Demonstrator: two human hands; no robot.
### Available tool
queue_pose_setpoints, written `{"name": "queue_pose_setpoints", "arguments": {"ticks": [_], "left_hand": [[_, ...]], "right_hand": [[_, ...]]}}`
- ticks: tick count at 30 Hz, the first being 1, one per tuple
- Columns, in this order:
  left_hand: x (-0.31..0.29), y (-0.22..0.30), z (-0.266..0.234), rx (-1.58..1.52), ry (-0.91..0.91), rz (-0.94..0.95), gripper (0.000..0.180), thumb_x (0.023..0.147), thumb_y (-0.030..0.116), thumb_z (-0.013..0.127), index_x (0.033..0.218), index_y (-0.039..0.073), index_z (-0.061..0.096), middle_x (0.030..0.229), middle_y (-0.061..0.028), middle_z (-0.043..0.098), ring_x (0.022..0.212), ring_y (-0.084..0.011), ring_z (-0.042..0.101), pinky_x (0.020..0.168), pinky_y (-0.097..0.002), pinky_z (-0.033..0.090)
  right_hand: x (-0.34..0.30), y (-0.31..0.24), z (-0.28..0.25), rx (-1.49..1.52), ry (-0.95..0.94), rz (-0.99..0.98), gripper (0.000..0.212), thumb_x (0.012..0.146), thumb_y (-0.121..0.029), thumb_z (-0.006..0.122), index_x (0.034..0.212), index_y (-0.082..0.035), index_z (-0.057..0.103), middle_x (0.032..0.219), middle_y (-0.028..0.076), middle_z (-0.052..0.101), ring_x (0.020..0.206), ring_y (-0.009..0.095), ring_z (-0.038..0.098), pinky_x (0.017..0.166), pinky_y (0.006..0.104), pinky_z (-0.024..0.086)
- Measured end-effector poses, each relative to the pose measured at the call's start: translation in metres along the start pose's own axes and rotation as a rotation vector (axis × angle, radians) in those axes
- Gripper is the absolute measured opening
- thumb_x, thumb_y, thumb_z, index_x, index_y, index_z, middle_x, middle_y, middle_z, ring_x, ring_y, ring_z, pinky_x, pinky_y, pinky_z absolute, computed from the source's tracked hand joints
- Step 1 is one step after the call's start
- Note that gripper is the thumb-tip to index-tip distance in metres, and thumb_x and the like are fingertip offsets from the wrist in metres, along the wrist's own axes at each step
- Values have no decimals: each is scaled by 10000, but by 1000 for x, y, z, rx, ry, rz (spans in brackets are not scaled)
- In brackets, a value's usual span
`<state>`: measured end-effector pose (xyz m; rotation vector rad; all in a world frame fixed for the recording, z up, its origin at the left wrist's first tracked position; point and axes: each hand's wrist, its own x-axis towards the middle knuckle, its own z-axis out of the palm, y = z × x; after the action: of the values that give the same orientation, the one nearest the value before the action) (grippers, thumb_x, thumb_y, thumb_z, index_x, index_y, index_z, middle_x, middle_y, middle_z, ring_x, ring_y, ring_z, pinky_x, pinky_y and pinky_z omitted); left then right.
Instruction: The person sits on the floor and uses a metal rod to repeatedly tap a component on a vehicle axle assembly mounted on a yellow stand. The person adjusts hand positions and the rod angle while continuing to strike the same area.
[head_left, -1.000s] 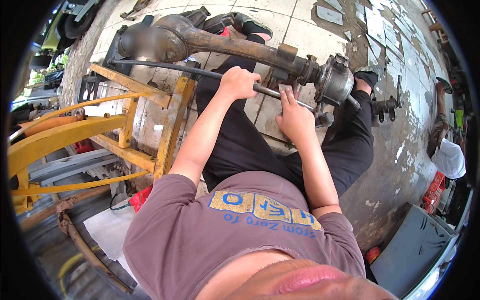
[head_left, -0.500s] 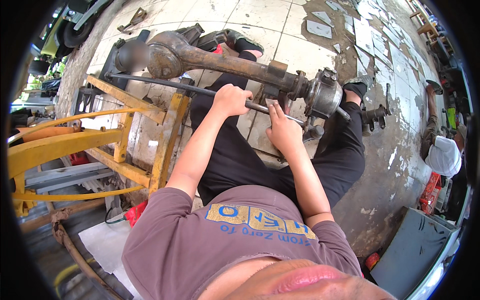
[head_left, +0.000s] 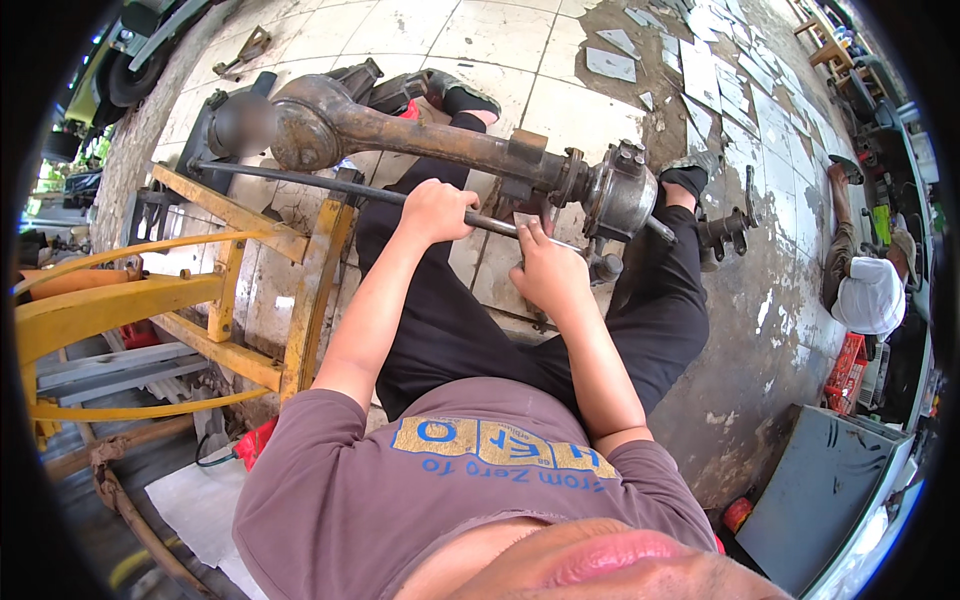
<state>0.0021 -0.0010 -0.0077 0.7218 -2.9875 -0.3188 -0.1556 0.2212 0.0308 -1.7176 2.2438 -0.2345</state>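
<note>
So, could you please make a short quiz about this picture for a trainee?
1. True or false: the left hand grips the long dark metal rod.
2. Which thing does the rod lie beside? A. the rusty brown axle housing B. a blue plastic bucket
3. Fill in: the frame on the person's left is painted ____.

Key: 1 true; 2 A; 3 yellow.

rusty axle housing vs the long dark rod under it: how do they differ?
The axle housing is thick, rust-brown, and bulges at its left end; the rod is thin, dark and even along its length. The left hand grips the rod and the right hand is at it too; neither holds the housing. Both run roughly parallel, left to right, above the tiled floor.
</note>
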Motion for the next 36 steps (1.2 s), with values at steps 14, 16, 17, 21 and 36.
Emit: {"name": "queue_pose_setpoints", "arguments": {"ticks": [14, 16, 17, 21, 36], "left_hand": [[-1, 2, -2, 10, -18, -15, 261, 751, 308, 869, 991, 207, 854, 841, -112, 807, 862, -322, 785, 891, -453, 588], [-1, -2, 3, -12, -5, -15, 273, 744, 310, 877, 998, 210, 858, 838, -112, 806, 863, -325, 784, 898, -450, 591], [0, 0, 1, -4, -8, -9, 271, 745, 307, 875, 997, 208, 858, 838, -112, 806, 863, -323, 785, 897, -450, 591], [1, 1, -2, -8, -13, -3, 273, 746, 307, 875, 999, 206, 860, 836, -111, 806, 866, -320, 785, 895, -448, 591], [0, -1, 0, 20, -20, -6, 259, 752, 302, 865, 996, 218, 861, 822, -102, 804, 859, -333, 784, 870, -458, 600]], "right_hand": [[-3, 7, -8, -31, -38, 41, 825, 881, -316, 764, 1622, -26, 548, 1685, 197, 567, 1188, 342, 798, 942, 474, 675], [-1, 3, -10, 3, -71, 75, 818, 889, -322, 756, 1623, -23, 550, 1684, 205, 566, 1191, 348, 798, 956, 478, 672], [2, 5, -13, 14, -80, 94, 815, 893, -325, 753, 1623, -22, 551, 1683, 210, 565, 1192, 351, 798, 963, 480, 671], [-4, 7, -7, -2, -56, 91, 760, 914, -345, 724, 1599, -50, 579, 1676, 191, 579, 1128, 396, 803, 973, 497, 656], [2, -3, -12, -18, -94, 61, 780, 920, -307, 700, 1650, -77, 544, 1726, 157, 532, 1189, 345, 794, 981, 488, 658]]}}
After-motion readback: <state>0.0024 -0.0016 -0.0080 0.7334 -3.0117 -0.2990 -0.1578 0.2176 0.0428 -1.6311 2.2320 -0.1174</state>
